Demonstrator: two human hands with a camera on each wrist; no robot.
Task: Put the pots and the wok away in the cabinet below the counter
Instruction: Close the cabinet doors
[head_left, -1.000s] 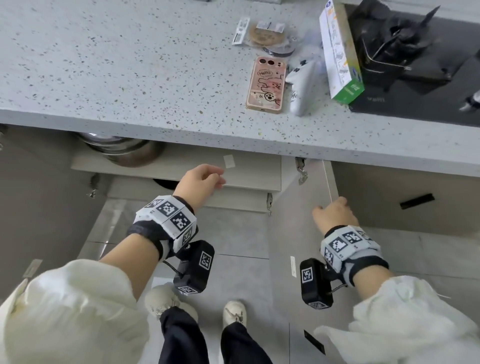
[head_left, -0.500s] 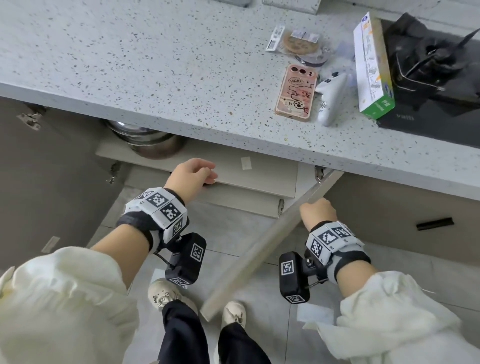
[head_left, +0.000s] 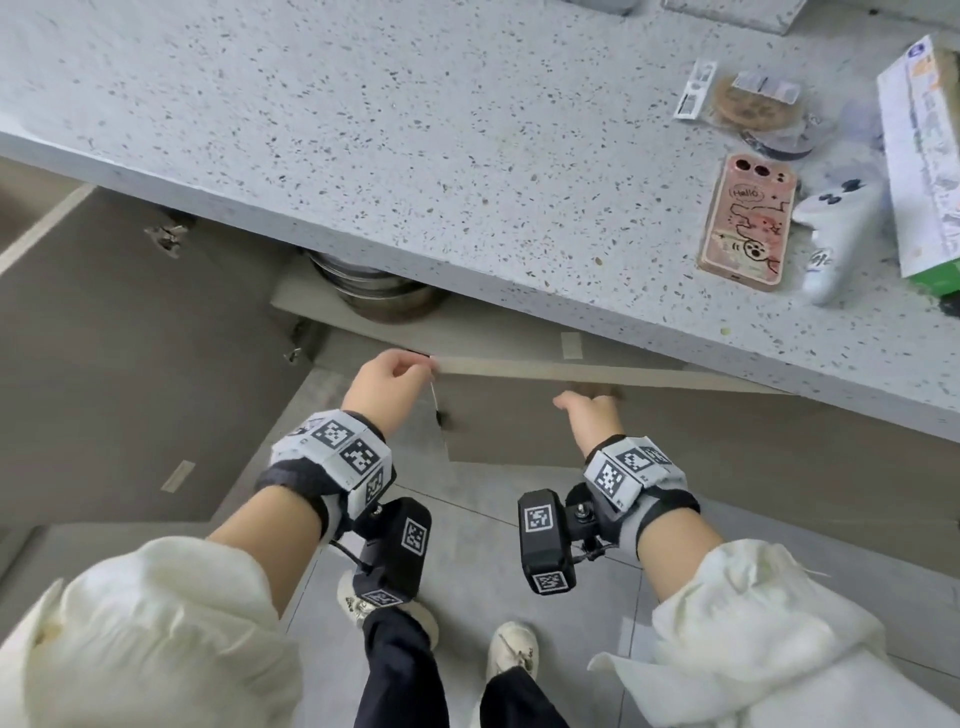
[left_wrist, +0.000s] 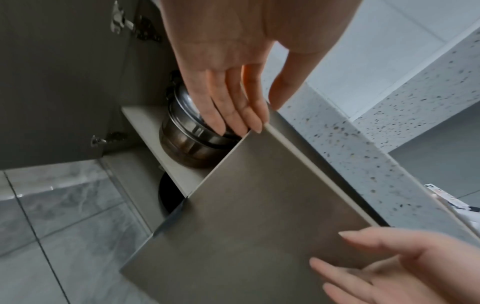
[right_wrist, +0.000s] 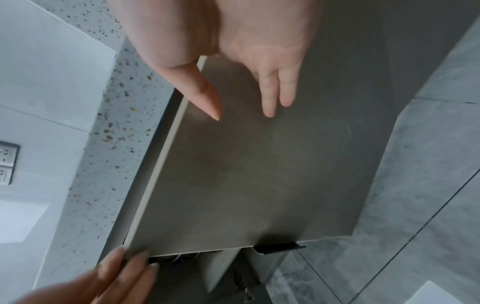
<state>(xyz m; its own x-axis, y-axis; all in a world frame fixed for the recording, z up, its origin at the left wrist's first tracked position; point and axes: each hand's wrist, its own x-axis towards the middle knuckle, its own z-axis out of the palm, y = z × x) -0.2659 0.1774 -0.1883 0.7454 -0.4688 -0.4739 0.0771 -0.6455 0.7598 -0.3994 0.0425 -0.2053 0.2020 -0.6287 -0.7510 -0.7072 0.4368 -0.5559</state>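
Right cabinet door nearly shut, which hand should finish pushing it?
Right. The right hand lies flat on the right door face; the left hand only touches its free corner, by the pots.

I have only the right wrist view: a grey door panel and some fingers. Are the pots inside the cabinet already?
Observer: Yes. The left wrist view shows a stack of steel pots standing on the upper shelf.
Reviewer: And the wok?
Observer: A dark round thing sits under that shelf, mostly hidden. I cannot tell whether it is the wok.
Reviewer: Is the other door shut?
Observer: No. In the head view the left door stands wide open.
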